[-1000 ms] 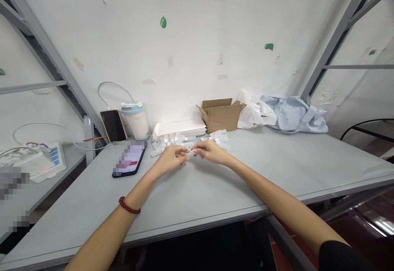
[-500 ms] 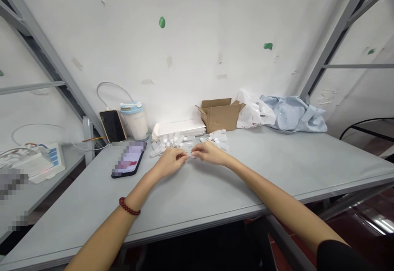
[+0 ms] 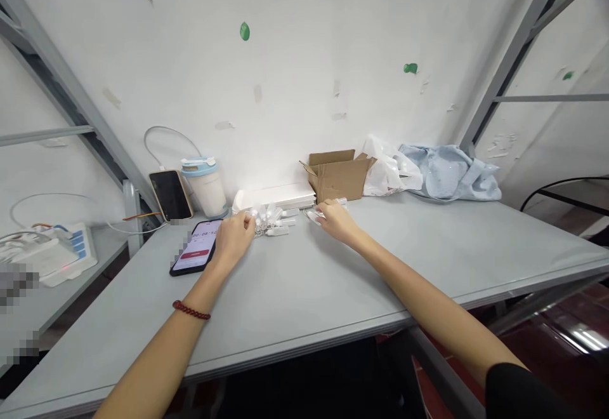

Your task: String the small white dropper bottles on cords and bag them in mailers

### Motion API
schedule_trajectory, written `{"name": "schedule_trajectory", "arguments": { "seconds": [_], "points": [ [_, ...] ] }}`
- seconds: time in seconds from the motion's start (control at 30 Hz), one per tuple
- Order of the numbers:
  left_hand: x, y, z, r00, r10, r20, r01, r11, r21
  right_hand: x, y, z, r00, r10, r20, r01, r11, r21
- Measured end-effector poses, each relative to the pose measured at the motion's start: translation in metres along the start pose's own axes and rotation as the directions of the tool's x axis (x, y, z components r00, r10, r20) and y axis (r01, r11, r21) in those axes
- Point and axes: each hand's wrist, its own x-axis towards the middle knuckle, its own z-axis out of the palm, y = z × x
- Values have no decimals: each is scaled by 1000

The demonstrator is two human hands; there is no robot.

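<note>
Small white and clear plastic tube-like pieces (image 3: 278, 231) lie in a loose pile in front of the paper stack. At the pile's left edge, beside the phone (image 3: 198, 247), is my left hand (image 3: 234, 238). Its fingers are curled together, and whatever they hold is hidden. A red bead bracelet (image 3: 191, 310) circles that wrist. My right hand (image 3: 337, 221) reaches over a second, smaller group of the same pieces (image 3: 314, 217) in front of the cardboard box. Bent down among the pieces, its fingers are closed and partly hidden, so their hold is unclear.
Behind the piles are a white paper stack (image 3: 278, 197), an open cardboard box (image 3: 340, 179), a white plastic bag (image 3: 387, 174) and light blue cloth (image 3: 447, 174). A lidded cup (image 3: 208, 190) and an upright phone (image 3: 171, 195) stand at left. A power strip (image 3: 71, 255) lies farther left.
My hands have parted from near each other in the middle. The left has moved left to the pile's edge; the right has moved right and back over the smaller group. The view has shifted slightly.
</note>
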Motion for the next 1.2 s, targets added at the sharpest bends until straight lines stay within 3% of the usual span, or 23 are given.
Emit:
{"name": "schedule_trajectory", "arguments": {
  "seconds": [0.17,0.47,0.77,1.0,1.1,1.2],
  "points": [
    [-1,2,3,995,7,102,-6,1000,-11,0,0,0,998,16,55,-12,997,-76],
    [3,-2,-1,994,-18,107,23,999,-43,-1,3,3,992,27,125,-15,995,-99],
    [-5,16,-7,990,10,140,-14,1000,25,3,5,21,989,-32,145,57,984,-170],
    [-12,26,-1,975,43,219,-49,999,21,-1,-5,30,984,-97,148,131,962,-238],
    [-14,26,4,969,81,235,-81,997,-12,-1,-5,27,989,-93,118,113,978,-173],
    [-16,26,6,964,113,241,-104,993,-49,3,1,19,996,-83,17,83,996,24]
  ]
}}
